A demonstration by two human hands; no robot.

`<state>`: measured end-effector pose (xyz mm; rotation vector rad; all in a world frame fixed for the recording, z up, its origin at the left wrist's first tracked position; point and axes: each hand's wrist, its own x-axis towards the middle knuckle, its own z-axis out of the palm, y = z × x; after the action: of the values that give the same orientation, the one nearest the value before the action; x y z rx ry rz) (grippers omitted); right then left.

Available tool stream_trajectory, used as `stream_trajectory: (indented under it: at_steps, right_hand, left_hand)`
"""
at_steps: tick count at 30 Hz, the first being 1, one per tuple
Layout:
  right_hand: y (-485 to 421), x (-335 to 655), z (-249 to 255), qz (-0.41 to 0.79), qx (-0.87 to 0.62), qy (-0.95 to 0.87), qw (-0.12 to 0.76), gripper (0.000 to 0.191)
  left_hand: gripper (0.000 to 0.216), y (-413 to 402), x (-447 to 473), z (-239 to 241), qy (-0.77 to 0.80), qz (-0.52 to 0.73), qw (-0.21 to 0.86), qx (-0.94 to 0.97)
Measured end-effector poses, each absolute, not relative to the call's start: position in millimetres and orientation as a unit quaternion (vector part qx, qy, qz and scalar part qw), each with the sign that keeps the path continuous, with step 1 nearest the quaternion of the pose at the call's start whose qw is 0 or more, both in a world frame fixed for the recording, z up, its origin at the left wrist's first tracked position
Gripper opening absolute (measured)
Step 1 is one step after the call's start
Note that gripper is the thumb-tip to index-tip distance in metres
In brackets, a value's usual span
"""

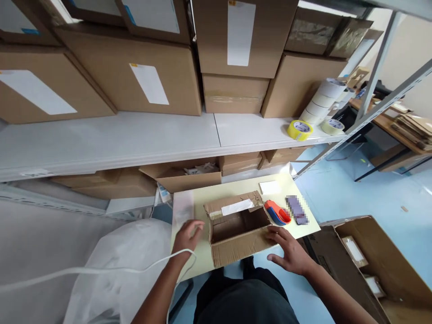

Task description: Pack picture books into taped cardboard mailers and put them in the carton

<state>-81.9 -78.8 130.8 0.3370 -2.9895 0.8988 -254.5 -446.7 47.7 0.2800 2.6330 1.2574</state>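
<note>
An open, empty cardboard box (236, 227) lies on a small pale yellow table (199, 202), its flaps folded out and a white label on the far flap. My left hand (187, 235) rests on the table just left of the box, fingers loosely curled and apart, holding nothing. My right hand (290, 252) lies flat on the near flap at the box's right corner, fingers spread. A red and blue tape dispenser (277, 212) sits right of the box. Beside it lies a blurred purple item (297, 209), and a white card (270, 187) behind.
Grey shelving (111, 139) stacked with large cardboard boxes (135, 76) stands behind the table. Tape rolls (299, 129) sit at its right end. A big open carton (364, 261) stands on the blue floor at right. A white plastic bag (121, 270) and a white cable lie at left.
</note>
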Motion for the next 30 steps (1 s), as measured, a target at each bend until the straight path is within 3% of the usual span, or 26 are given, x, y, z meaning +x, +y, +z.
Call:
stream_trajectory:
  at_steps: [2, 5, 12, 23, 30]
  right_hand:
    - [-79.8, -79.6, 134.9, 0.301, 0.089, -0.949, 0.011, 0.047]
    - [-84.1, -80.4, 139.0, 0.306, 0.058, -0.949, 0.038, 0.035]
    - [-102.9, -86.0, 141.2, 0.279, 0.043, -0.956, 0.078, 0.023]
    - [-113.2, -75.1, 116.8, 0.275, 0.038, -0.957, 0.088, 0.015]
    - [-114.4, -81.0, 126.0, 0.279, 0.048, -0.957, 0.064, 0.015]
  left_hand:
    - [0.040, -458.6, -278.7, 28.5, 0.940, 0.329, 0.086, -0.029]
    - [0.060, -474.1, -310.2, 3.0, 0.951, 0.237, 0.123, -0.157]
    - [0.072, -472.6, -349.1, -32.1, 0.939, 0.195, 0.164, -0.230]
    - [0.084, -476.1, -369.1, -33.4, 0.911, 0.232, 0.206, -0.273]
    - [0.062, -468.3, -360.1, -27.1, 0.886, 0.319, 0.188, -0.280]
